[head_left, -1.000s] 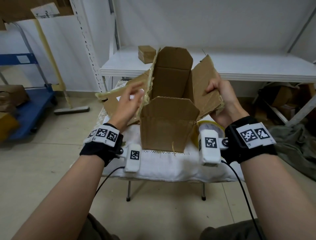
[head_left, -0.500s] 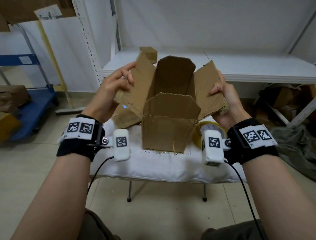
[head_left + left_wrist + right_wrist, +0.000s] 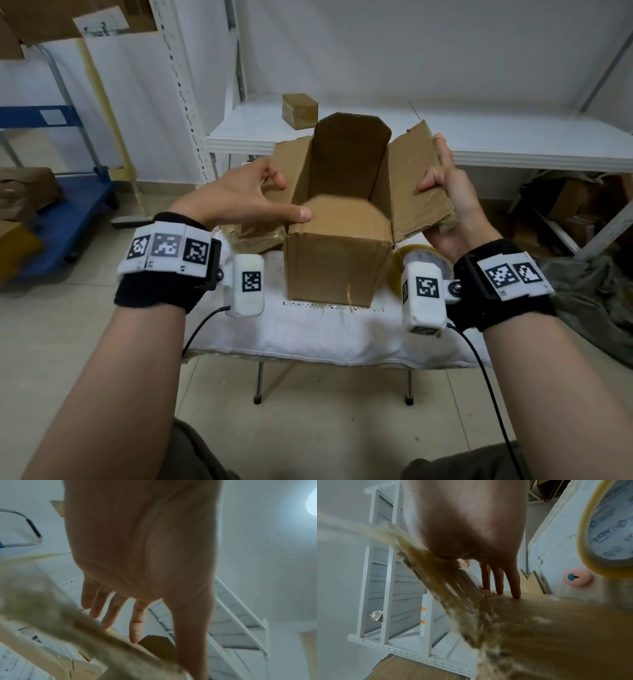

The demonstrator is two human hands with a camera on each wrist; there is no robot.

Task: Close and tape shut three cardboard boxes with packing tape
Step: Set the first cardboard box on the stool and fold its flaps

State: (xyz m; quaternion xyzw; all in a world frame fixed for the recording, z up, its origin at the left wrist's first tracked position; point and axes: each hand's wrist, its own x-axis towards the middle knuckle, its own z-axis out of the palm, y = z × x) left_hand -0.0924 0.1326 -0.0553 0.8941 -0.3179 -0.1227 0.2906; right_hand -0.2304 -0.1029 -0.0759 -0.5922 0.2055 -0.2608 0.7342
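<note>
A brown cardboard box [image 3: 337, 270] stands on the white-clothed table [image 3: 308, 329], its top open. My left hand [image 3: 284, 198] reaches in from the left with straight, spread fingers [image 3: 135, 627], and its thumb presses the blurred near flap [image 3: 342, 214] inward. The left flap [image 3: 284, 161] hangs outward behind that hand. My right hand [image 3: 436, 168] pinches the torn right flap [image 3: 411, 185], thumb on its inner face and fingers [image 3: 515, 585] on the outer face. The far flap [image 3: 352, 150] stands upright. A roll of yellowish packing tape [image 3: 607, 527] lies on the table right of the box.
A small taped brown box [image 3: 299, 109] sits on the white shelf [image 3: 513, 137] behind. A pink cutter [image 3: 576, 579] lies near the tape. A blue cart [image 3: 61, 212] with boxes stands on the floor at the left; more cartons [image 3: 575, 205] are piled under the shelf at the right.
My left hand let go of the left flap and dropped to the near flap, which is folding inward. The left flap fell outward. My right hand kept hold of the right flap.
</note>
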